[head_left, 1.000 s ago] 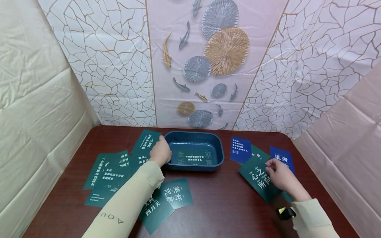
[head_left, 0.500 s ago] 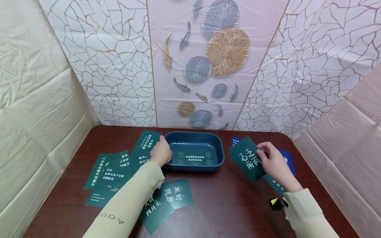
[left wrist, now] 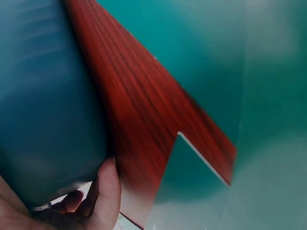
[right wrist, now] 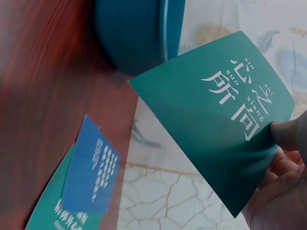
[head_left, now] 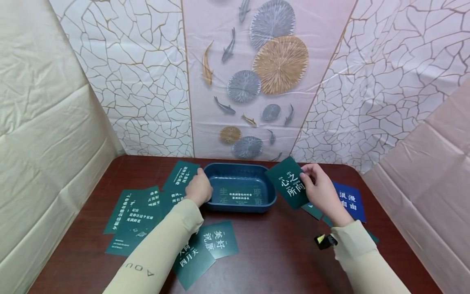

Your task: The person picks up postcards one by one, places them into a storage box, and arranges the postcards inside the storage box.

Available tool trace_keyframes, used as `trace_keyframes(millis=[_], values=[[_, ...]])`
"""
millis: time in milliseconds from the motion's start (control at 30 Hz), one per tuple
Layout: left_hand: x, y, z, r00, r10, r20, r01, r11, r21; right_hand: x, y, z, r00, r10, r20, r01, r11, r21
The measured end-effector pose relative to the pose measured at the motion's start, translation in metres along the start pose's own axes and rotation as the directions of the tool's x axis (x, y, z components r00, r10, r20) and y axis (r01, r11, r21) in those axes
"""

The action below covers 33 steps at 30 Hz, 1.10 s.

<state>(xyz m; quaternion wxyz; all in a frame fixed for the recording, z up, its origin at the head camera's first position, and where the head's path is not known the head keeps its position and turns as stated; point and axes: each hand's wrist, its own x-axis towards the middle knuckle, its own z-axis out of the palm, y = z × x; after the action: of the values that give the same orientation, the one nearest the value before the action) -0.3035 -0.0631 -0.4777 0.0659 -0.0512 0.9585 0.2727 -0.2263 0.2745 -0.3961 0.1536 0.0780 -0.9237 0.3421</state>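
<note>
Green card [head_left: 288, 181] has moved left, hiding part of the blue tray [head_left: 236, 208]

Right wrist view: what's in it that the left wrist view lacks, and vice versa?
Only right wrist: the right grip holding a lettered green card, plus a blue card overlapping another green one.
Only left wrist: the left grip on the blue tray, beside blurred green cards without legible text.
Both: tray and reddish-brown table.
</note>
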Motion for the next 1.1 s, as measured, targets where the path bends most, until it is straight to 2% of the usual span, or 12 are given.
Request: trace_keyframes(millis=[267, 467, 633, 767, 867, 1100], values=[[-0.001, -0.001, -0.001, 1.000, -0.002, -0.007, 0.002, 1.000, -0.013, 0.017, -0.027, 0.018, 0.999, -0.051, 0.004, 0.051, 0.998, 0.043], [-0.001, -0.001, -0.001, 1.000, 0.001, 0.002, -0.001, 1.000, -0.009, 0.026, -0.047, 0.047, 0.999, -0.017, -0.037, 0.021, 0.995, 0.099], [0.000, 0.000, -0.002, 1.000, 0.004, 0.009, -0.004, 1.000, -0.011, 0.036, -0.058, 0.068, 1.000, -0.001, -0.016, 0.003, 0.993, 0.116], [0.000, 0.000, -0.001, 1.000, 0.005, 0.005, -0.005, 1.000, -0.013, 0.045, -0.060, 0.082, 0.999, 0.007, 0.046, -0.010, 0.998, 0.065], [0.000, -0.001, -0.001, 1.000, 0.007, 0.000, -0.007, 1.000, -0.020, 0.052, -0.058, 0.091, 0.993, 0.003, 0.121, -0.007, 0.999, 0.032], [0.000, -0.001, -0.001, 1.000, 0.015, 0.000, -0.015, 1.000, -0.027, 0.059, -0.055, 0.105, 0.959, 0.006, 0.283, -0.005, 1.000, -0.002]])
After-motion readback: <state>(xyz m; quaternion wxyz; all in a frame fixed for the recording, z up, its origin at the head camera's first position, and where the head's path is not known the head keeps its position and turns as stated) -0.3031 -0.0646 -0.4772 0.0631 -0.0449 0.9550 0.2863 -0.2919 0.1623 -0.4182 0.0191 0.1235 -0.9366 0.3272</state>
